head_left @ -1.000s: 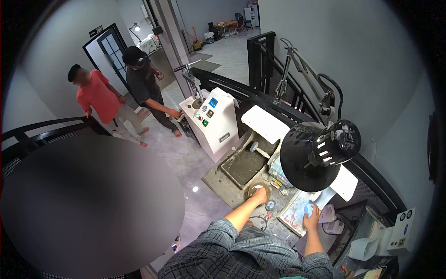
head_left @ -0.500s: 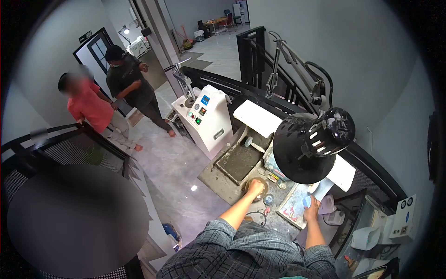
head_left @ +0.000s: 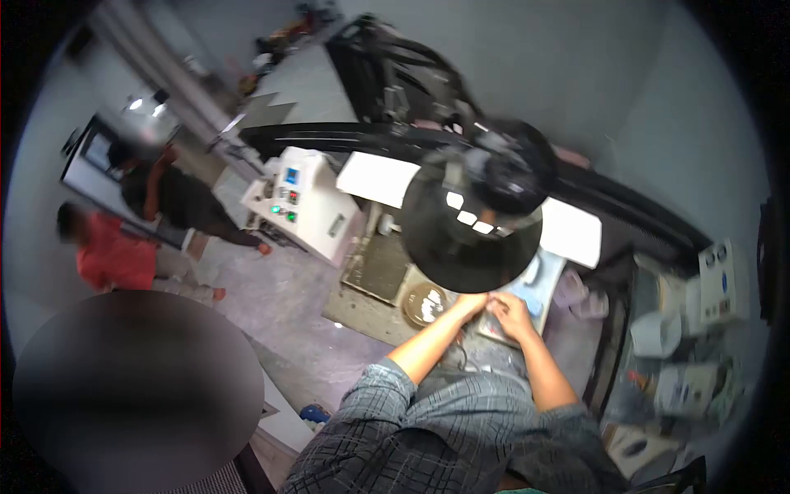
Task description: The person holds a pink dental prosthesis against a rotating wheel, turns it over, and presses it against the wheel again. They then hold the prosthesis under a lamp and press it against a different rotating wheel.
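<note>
My left hand and my right hand meet below the black lamp shade, fingertips together. Their fingers look closed, but blur and small size hide whatever is between them. To the left of my hands, a round brown bowl with bright reflections stands on the worktop. Just right of my right hand, a light blue piece lies on a pale board.
A basin of grey sludge sits left of the bowl. Behind it stands a white machine with a control panel. Clear plastic containers are at the right. Two people, one in a red shirt, stand at the far left.
My left hand has left the bowl and moved right to meet my right hand. My right hand has let go of the blue piece. The view has shifted and blurred.
</note>
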The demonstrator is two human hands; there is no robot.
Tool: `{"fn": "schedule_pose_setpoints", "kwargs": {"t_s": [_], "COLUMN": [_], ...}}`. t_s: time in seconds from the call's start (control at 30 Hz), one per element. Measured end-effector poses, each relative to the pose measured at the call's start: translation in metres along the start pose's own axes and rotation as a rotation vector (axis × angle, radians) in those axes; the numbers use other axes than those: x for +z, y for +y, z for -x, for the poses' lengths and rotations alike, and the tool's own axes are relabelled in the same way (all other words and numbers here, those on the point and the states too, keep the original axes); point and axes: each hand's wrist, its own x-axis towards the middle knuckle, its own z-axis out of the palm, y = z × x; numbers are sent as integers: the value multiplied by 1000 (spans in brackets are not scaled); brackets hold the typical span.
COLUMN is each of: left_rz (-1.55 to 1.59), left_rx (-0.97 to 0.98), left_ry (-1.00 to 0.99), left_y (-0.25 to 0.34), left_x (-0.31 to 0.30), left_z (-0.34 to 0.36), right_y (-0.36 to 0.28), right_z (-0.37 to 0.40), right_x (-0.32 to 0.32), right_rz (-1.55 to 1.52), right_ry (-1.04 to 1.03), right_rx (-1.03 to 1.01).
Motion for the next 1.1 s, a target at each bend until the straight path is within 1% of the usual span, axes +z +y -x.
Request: {"fn": "schedule_pose_setpoints", "kwargs": {"t_s": [0.03,0.1,0.17,0.23,0.27,0.3,0.37,0.4,0.43,0.5,0.53,0.57,0.63,0.7,0.77,0.8,0.83,0.9,0.93,0.97,1.03,1.07,1.1], "left_rz": [-21,86,157,496,578,593,554,486,483,429,482,477,663,662,608,541,539,556,538,539,659,673,674], "left_rx": [21,-240,-275,-388,-377,-427,-437,-443,-449,-477,-526,-534,-524,-503,-388,-260,-264,-211,-206,-209,-221,-238,-241], "left_ry": [67,-278,-220,-359,-379,-400,-404,-388,-397,-391,-395,-398,-472,-506,-526,-556,-560,-471,-434,-437,-282,-273,-274], "left_y": [-8,51,1,37,18,24,31,32,33,30,28,26,22,21,18,9,4,7,9,9,8,7,5], "left_x": [20,4,43,31,40,39,42,45,46,49,50,50,51,52,57,60,62,66,68,72,78,80,82], "left_z": [-3,2,-19,-13,-20,-19,-18,-19,-20,-22,-24,-24,-26,-23,-16,-16,-15,-11,-10,-9,-8,-10,-10], "right_y": [10,25,19,16,45,49,49,46,44,51,55,57,60,62,66,68,70,68,66,66,67,68,71], "right_z": [0,3,3,2,-2,-1,0,1,1,-2,-2,-1,-2,0,-1,-2,-2,-2,-3,-4,-6,-6,-6], "right_x": [-1,-3,-19,-24,-21,-22,-22,-22,-25,-26,-27,-27,-28,-28,-31,-32,-33,-37,-36,-35,-34,-36,-39], "right_rz": [49,-97,-170,-378,-273,-281,-346,-321,-356,-463,-467,-463,-463,-528,-596,-659,-662,-626,-620,-620,-707,-706,-714], "right_ry": [-5,166,115,193,161,163,191,281,299,241,245,237,231,257,241,225,228,218,280,281,365,367,308], "right_rx": [69,23,179,263,270,304,259,206,192,111,118,149,185,311,324,331,335,347,340,344,342,345,378]}}
